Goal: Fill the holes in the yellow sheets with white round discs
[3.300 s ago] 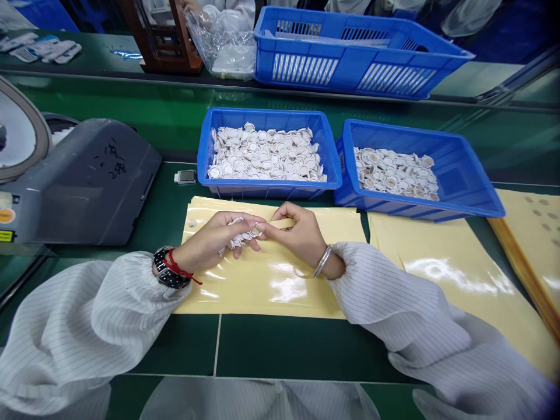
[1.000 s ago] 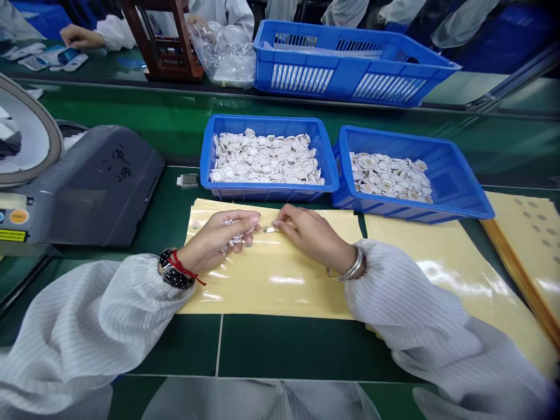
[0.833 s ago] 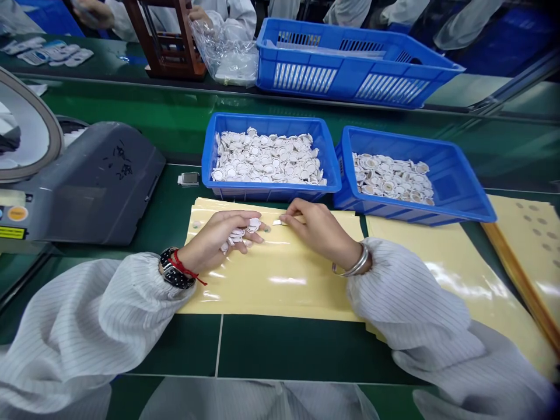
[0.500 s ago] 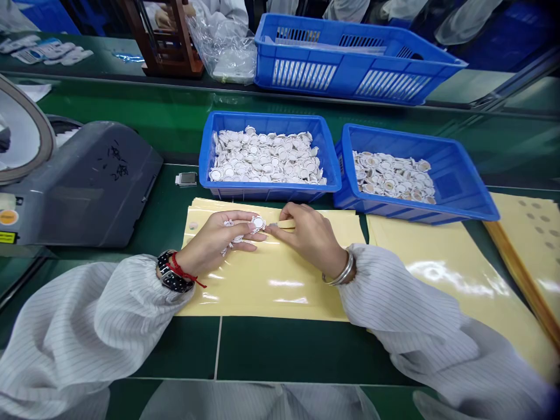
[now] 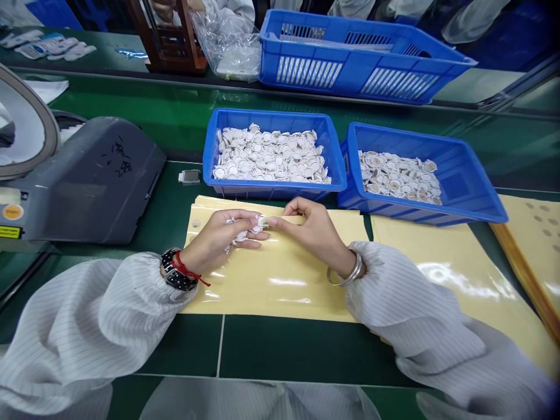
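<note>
My left hand (image 5: 221, 239) is closed round a bunch of small white round stickers (image 5: 245, 230) and rests on a stack of glossy yellow backing sheets (image 5: 271, 280). Its thumb and forefinger push one sticker out at the front. My right hand (image 5: 312, 230) meets it there, fingertips pinched on that front sticker (image 5: 261, 221). Both wrists lie on the sheets, a dark watch on the left and a silver bangle on the right. Just behind the hands stands a blue bin (image 5: 332, 166) heaped with white round stickers.
A second blue bin (image 5: 476, 192) at the right holds brownish-centred stickers. More yellow sheets (image 5: 450, 274) lie to the right. A grey machine (image 5: 91, 181) sits at the left. Behind are a large blue crate (image 5: 350, 64), a plastic bag (image 5: 227, 44) and other people's sleeves.
My right hand, which was pressing on the yellow sheet a second ago, has come back to my left hand's fingertips and pinches the front sticker. The left hand has stayed put.
</note>
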Demonstrator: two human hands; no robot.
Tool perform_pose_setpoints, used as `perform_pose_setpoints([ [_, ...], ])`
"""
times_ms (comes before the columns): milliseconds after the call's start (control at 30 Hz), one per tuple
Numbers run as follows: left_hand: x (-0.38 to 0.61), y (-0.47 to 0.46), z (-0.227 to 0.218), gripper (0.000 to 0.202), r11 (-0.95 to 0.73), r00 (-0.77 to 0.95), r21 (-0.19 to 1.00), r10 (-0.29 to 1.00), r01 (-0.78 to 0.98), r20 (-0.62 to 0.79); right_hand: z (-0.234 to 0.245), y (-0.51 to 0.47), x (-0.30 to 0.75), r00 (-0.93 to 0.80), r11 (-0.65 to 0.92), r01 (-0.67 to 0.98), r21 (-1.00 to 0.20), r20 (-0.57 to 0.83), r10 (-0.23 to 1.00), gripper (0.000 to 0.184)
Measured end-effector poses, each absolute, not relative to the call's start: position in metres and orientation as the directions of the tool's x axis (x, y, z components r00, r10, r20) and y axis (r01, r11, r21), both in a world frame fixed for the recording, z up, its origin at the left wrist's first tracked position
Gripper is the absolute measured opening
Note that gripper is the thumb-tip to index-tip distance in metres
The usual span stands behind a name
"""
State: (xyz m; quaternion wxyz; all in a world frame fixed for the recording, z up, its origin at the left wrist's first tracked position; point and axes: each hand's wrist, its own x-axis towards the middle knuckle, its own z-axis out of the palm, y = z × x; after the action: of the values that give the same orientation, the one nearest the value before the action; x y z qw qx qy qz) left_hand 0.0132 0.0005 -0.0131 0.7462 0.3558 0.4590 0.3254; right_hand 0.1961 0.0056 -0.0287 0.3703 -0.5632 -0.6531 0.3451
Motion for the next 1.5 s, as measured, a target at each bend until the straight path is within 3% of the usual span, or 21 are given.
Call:
perform_pose_setpoints([
  [833, 0.013, 0.001, -0.017, 0.014, 0.511, 0.392, 0.847, 0.816, -0.146, -0.425, -0.035, -0.002, 0.186, -0.071, 0.143, 0.543, -0.827, 0.124, 0.990, 0.037],
  [1067, 0.015, -0.002, -0.013, 0.013, 0.494, 0.347, 0.857, 0.837, -0.149, -0.423, -0.027, -0.004, 0.191, -0.073, 0.245, 0.712, -0.658, 0.278, 0.958, 0.024],
  [1200, 0.017, -0.003, -0.014, 0.014, 0.481, 0.323, 0.867, 0.847, -0.130, -0.422, -0.027, -0.005, 0.189, -0.051, 0.227, 0.605, -0.763, 0.248, 0.967, 0.022],
  [1333, 0.016, -0.003, -0.015, 0.019, 0.468, 0.367, 0.878, 0.837, -0.095, -0.407, -0.031, -0.007, 0.179, -0.158, 0.201, 0.469, -0.860, 0.142, 0.977, 0.020],
  [1400, 0.015, -0.003, -0.015, 0.022, 0.479, 0.368, 0.870, 0.834, -0.112, -0.412, -0.028, -0.004, 0.181, -0.118, 0.237, 0.449, -0.861, 0.205, 0.972, 0.016],
  [1500, 0.014, -0.002, -0.014, 0.030, 0.493, 0.344, 0.855, 0.840, -0.162, -0.419, -0.009, 0.010, 0.207, 0.154, 0.322, 0.496, -0.806, 0.447, 0.881, 0.014],
])
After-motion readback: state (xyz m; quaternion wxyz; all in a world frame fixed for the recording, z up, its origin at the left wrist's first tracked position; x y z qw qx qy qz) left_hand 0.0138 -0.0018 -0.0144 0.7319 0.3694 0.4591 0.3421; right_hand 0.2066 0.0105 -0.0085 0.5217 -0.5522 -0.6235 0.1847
